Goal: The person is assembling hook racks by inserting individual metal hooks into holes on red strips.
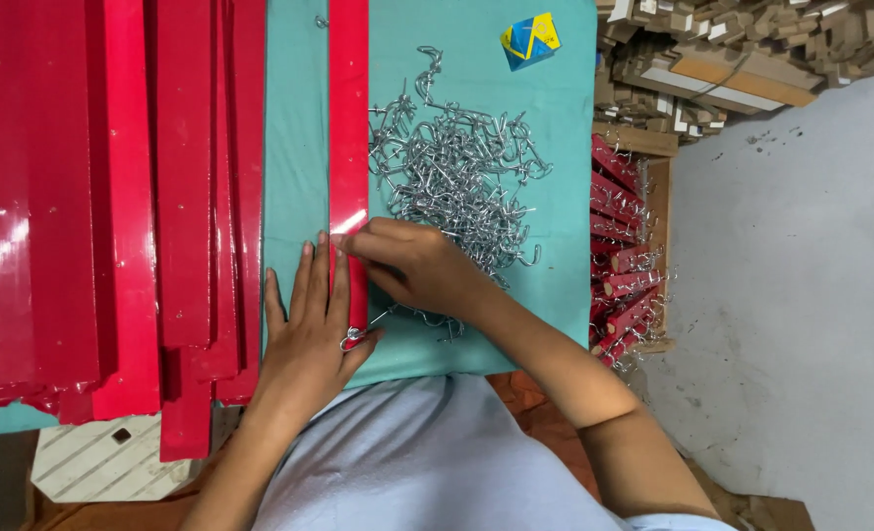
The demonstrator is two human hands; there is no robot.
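**K:** Left hand (309, 329) flat, fingers spread, pressing down on the single red strip (348, 147). Looks like a clamp, keeps the strip from sliding on the teal cloth (476, 59). Small metal hook (351, 339) tucked by the thumb, at the strip's near end.

**R:** Right hand (412, 265)?

**K:** Curled, fingertips pinched against the strip's right edge, just above the left hand. Whether anything sits in the pinch: cannot tell, fingers cover it.

**R:** Layout, biggest first?

**K:** Stack of red strips (112, 197) left of the single strip, overlapped lengthwise, probably the supply. Then the teal cloth under the strip, likely padding for the glossy paint. Then the pile of silver hooks (456, 167) immediately right of the strip, within reach of the right hand. Wooden crate (658, 197) further right of the strip, past the cloth edge, holding short red pieces with hooks (624, 285) already fitted.

**R:** Anything else?

**K:** Scrap wood heap (742, 49) far right of the strip, top corner. Small blue-yellow packet (530, 41) on the cloth beyond the hook pile.
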